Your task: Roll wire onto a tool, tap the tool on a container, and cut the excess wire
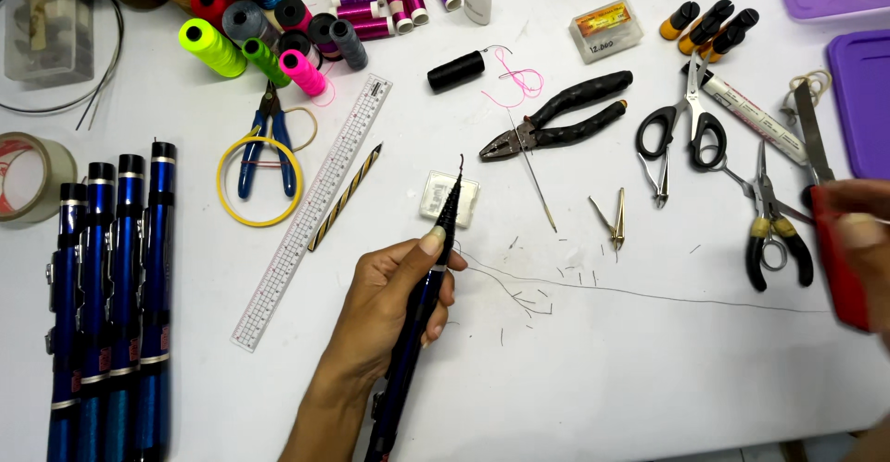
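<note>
Nearest me, my left hand (394, 300) is wrapped around a dark blue rod (417, 323), thumb pressed along its upper side, the thin black tip (452, 189) pointing up and away over a small clear plastic box (449, 199). A fine thread (649, 297) runs from just beside that thumb across the white table (603, 379) to my right hand (858, 240) at the frame edge. That hand is blurred, but it seems to be closed on a red-handled tool (842, 272) with a flat metal blade (812, 128) rising from it. Short thread clippings (533, 300) lie scattered between the 2 hands.

As I judge it, the work goes best with the rod held steady and low, the thumb pinning the thread where it meets the rod, and the line kept lightly taut so it lies clean.

To the left, 4 more blue rods (111, 304) lie side by side. Farther out sit a clear ruler (311, 212), a striped pencil (344, 198), a yellow ring (260, 182), black-handled pliers (556, 114), scissors (681, 124) and yellow-grip snips (774, 230). Farthest back, spools of thread (278, 36) in neon, purple and black crowd the table's far edge.
</note>
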